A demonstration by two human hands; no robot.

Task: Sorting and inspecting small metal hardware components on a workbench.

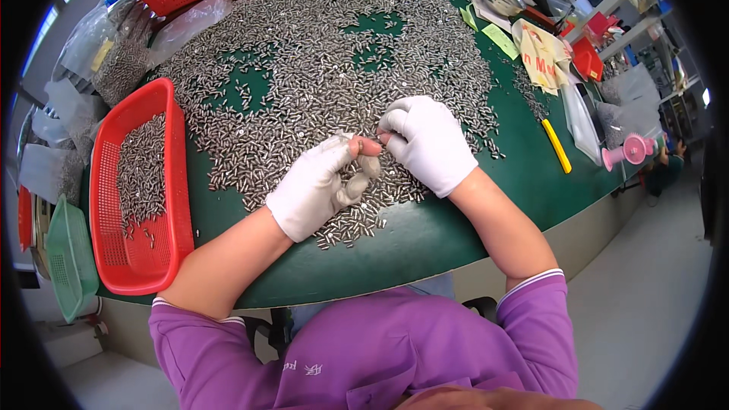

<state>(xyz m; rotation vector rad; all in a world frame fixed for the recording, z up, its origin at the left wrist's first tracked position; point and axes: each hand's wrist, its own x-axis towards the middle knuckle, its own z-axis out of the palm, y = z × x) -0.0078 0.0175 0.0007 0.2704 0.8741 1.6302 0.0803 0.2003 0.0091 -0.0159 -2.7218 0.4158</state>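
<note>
A wide layer of small silvery metal pins (319, 53), short and cylindrical, covers much of the green table. Over its near part are both my hands, in white gloves with some bare fingertips. My left hand (328, 179) is closed, its thumb and forefinger pinched together; whatever lies between them is too small to make out. Close beside it, my right hand (427, 140) is curled, thumb against the fingers, its tips near the left fingertips. What it holds, if anything, is hidden. More pins lie right under both hands.
A red plastic basket (182, 205) partly filled with pins stands at the left, beside a green basket (70, 258). Bags of pins (125, 61) sit behind. A yellow-handled tool (557, 146), a pink fan (632, 150) and a cloth bag (539, 57) are at the right.
</note>
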